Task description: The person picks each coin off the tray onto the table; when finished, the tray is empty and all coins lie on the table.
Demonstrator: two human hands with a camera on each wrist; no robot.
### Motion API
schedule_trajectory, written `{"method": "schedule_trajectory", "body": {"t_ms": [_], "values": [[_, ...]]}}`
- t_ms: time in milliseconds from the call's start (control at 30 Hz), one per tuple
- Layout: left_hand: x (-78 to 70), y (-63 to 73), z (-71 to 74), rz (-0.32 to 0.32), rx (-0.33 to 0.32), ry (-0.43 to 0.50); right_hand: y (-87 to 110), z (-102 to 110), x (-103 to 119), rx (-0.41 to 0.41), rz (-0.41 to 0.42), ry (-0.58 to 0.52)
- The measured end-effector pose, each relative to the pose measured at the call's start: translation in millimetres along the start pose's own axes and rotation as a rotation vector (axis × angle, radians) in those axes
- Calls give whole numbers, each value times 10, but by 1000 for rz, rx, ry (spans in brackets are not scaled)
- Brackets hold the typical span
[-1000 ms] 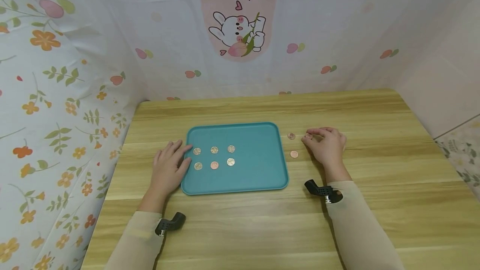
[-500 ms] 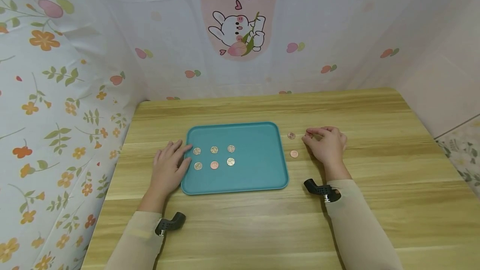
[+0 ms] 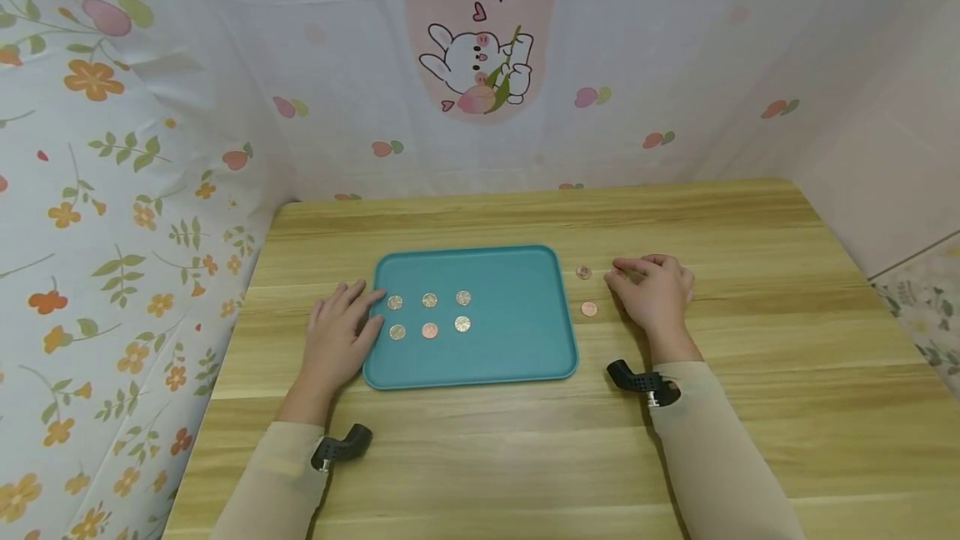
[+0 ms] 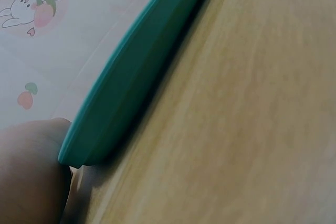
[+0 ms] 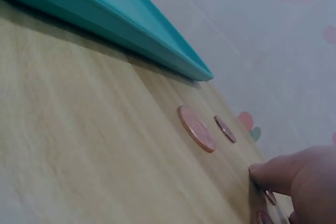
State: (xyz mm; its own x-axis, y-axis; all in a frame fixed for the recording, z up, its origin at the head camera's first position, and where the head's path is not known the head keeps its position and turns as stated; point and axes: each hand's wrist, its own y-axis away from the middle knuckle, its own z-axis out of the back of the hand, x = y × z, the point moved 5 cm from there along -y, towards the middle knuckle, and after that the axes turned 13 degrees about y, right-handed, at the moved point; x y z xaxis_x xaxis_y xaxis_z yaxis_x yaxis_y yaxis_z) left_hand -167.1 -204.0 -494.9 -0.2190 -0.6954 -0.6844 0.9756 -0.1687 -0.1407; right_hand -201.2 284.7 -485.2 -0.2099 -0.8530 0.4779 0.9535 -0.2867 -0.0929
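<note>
The right grip (image 3: 650,292) is held at coins (image 5: 264,217) on the counter (image 3: 487,457), thumb and forefinger close together; whether one is pinched cannot be told. Leftward, more coins are seen beside and in the tray (image 3: 517,315), touched by the left grip (image 3: 339,336), fingers apart. Light, stiff coins are probably best taken by opposite edges.

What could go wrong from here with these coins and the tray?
The two coins between the tray and the right hand are thin and lie flat on the table, so they could slip when picked up.
The left hand rests at the tray's left edge; a push might slide the six coins lying inside.
A coin carried in low might catch on the tray's raised rim.
</note>
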Motion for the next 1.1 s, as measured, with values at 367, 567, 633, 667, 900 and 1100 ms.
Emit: {"method": "schedule_trajectory", "body": {"t_ms": [367, 567, 633, 667, 900, 1100], "values": [[-2, -43, 1, -11, 4, -2, -9, -22, -9, -62, -35, -7], [-2, -18, 8, -10, 4, -4, 14, -55, 20, -164, -12, -33], [0, -9, 10, -11, 2, -3, 28, -53, 54, -218, 30, -56], [-1, -7, 11, -12, 1, -3, 39, -42, 82, -246, 57, -71], [6, 5, 12, -8, -5, 4, 125, -79, 321, -385, 258, -82], [3, 1, 4, -7, -5, 6, 251, -158, 584, -377, 373, -55]]}}
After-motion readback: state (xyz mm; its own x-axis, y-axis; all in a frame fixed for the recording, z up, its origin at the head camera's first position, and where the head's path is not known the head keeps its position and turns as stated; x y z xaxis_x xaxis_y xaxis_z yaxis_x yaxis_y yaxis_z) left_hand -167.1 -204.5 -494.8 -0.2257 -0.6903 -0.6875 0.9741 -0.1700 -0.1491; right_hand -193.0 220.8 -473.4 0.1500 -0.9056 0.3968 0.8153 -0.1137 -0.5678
